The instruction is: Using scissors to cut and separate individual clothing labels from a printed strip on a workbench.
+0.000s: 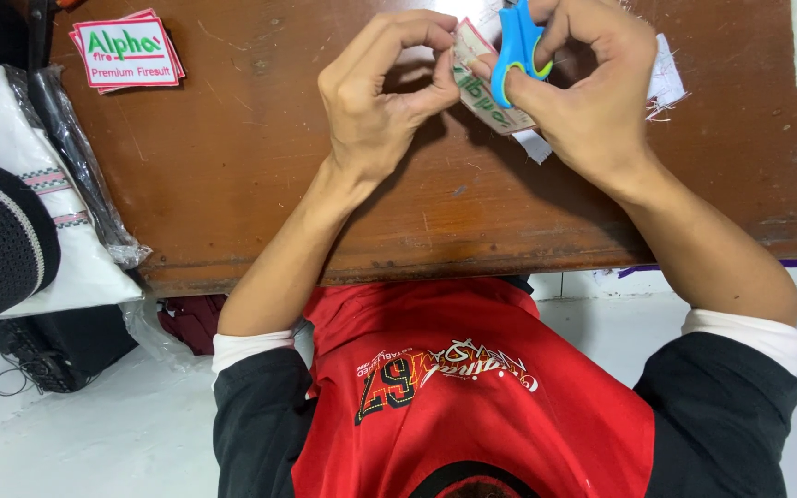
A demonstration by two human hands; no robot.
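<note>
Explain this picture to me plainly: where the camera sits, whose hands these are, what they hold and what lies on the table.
There is no machine here. One camera is worn on a person's head and looks down, so the red and black shirt appears at the bottom and the arms reach away from it. The left hand pinches a small embroidered cloth patch by its edge. The right hand has a grip on blue scissors with green-lined handles, set against that patch. Below is a scratched brown wooden table. At its far left corner lies a small stack of similar patches with red borders. White cloth scraps lie beside the right hand. Bagged white fabric sits at the left.
</note>
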